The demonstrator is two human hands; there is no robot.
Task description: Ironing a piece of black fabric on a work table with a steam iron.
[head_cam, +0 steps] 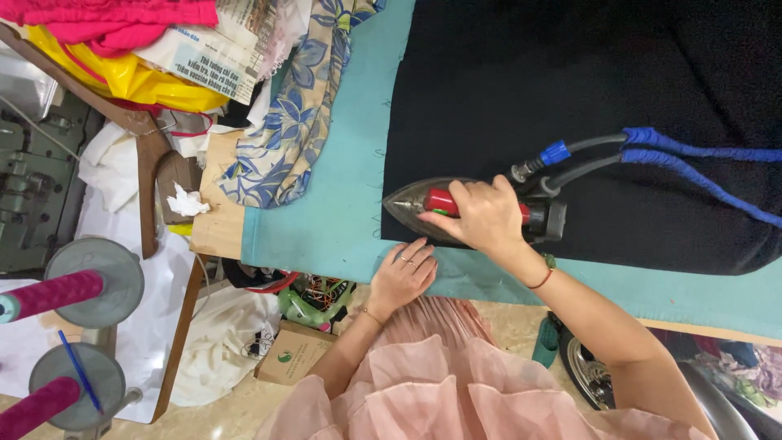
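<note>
My right hand [486,216] grips the red handle of a steam iron [415,201], whose pointed metal soleplate rests on the left edge of a black cloth [586,98]. The black cloth lies spread over a teal ironing pad [334,204]. My left hand [403,273] lies flat, fingers apart, on the pad's near edge just below the iron's tip, at the black cloth's lower left corner. Blue-wrapped hoses [692,159] run from the back of the iron off to the right.
A blue floral fabric [297,114] lies on the pad's left side, beside a pile of pink and yellow cloth [122,49] and a newspaper [216,53]. Thread cones on round stands [90,281] and a sewing machine [28,179] stand at left. A cardboard box [293,354] sits on the floor.
</note>
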